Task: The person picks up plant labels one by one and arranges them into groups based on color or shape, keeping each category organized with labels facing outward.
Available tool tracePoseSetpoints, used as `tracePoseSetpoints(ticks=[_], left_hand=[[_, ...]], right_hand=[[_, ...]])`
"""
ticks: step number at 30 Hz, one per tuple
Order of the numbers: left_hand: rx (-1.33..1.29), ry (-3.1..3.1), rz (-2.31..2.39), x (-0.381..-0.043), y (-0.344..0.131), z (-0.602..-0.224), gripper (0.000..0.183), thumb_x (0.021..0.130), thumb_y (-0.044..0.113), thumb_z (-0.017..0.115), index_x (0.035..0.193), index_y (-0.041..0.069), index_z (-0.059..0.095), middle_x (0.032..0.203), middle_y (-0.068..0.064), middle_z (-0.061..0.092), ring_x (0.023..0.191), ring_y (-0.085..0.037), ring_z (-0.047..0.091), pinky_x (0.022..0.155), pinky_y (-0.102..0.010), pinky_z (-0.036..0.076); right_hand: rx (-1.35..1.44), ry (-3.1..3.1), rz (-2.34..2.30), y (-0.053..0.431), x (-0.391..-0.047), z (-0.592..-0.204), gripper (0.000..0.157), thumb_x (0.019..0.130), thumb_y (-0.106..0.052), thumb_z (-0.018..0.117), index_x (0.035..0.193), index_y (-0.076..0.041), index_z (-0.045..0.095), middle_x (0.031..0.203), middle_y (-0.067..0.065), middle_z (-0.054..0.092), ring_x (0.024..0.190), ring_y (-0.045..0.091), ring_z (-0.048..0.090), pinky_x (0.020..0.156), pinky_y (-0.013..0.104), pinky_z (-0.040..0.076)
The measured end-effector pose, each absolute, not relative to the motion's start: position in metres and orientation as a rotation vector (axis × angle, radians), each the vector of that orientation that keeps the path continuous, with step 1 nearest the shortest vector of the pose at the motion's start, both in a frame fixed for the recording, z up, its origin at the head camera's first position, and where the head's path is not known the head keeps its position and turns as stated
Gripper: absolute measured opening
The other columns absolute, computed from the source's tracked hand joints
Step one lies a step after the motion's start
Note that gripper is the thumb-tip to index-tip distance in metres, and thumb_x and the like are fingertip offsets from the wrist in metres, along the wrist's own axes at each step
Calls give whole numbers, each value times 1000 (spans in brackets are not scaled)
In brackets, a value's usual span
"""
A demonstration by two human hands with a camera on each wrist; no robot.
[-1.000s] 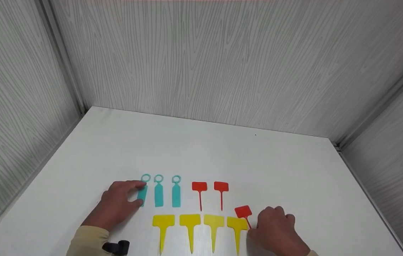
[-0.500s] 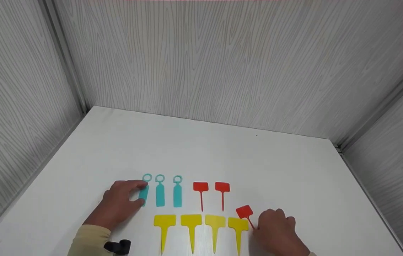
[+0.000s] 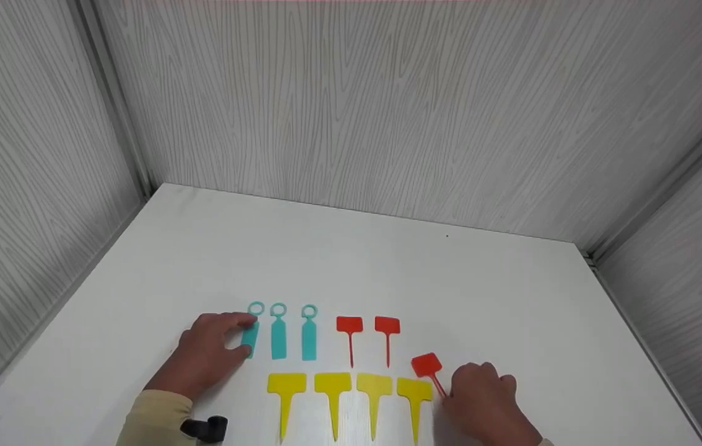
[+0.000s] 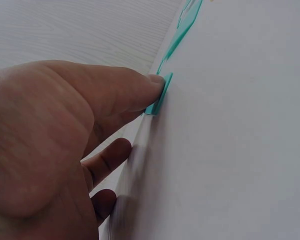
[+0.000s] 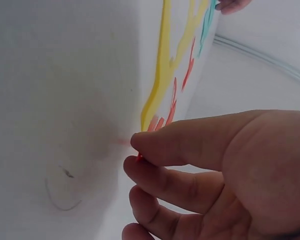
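In the head view my left hand (image 3: 205,356) holds the leftmost teal loop tag (image 3: 251,339) between thumb and fingers; the tag leans slightly and lies by the table surface. The left wrist view shows the thumb against this teal tag (image 4: 165,95). My right hand (image 3: 484,399) pinches the thin stem of a red T-shaped plant label (image 3: 427,365), whose head points up and left. Only a bit of the red stem (image 5: 139,158) shows between thumb and forefinger in the right wrist view. The stem's lower end is hidden by the hand.
Two more teal tags (image 3: 278,339) stand in line beside the held one, followed by two red labels (image 3: 350,324). Below them lies a row of several yellow T-shaped plant labels (image 3: 332,382). Wood-grain panels (image 3: 351,111) wall in the white table (image 3: 351,260).
The red label in my right hand has tilted further and shifted slightly right, away from the rightmost yellow label. My left hand and the teal tag stay put; the head view shifted a little.
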State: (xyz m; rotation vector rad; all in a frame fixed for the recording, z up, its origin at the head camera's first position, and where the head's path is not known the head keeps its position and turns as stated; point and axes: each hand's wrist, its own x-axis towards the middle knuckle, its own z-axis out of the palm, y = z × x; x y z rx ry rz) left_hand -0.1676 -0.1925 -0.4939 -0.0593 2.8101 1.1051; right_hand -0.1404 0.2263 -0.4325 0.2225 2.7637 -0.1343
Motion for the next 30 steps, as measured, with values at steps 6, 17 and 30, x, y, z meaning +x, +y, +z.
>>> tracePoseSetpoints(ticks=[6, 17, 30], left_hand=[[-50, 2824, 1111, -168, -194, -494, 51, 92, 28, 75, 141, 30, 60, 148, -3, 52, 140, -36, 36, 114, -65, 31], [-68, 2839, 1096, -167, -188, -494, 52, 92, 28, 76, 141, 32, 60, 147, -3, 52, 139, -36, 38, 113, -64, 33], [-34, 2856, 1111, -168, -184, -491, 55, 92, 26, 76, 144, 29, 58, 144, 1, 56, 139, -33, 40, 114, -63, 32]], right_hand=[[238, 2797, -179, 226, -152, -427, 17, 82, -26, 83, 81, -13, 72, 73, 4, 58, 79, 26, 50, 79, 50, 43], [236, 2864, -187, 220, -179, -431, 20, 87, -25, 78, 86, -6, 69, 74, 8, 56, 82, 29, 49, 79, 52, 41], [240, 2888, -287, 219, -182, -438, 20, 89, -30, 76, 83, -12, 72, 73, 2, 61, 76, 25, 55, 86, 55, 42]])
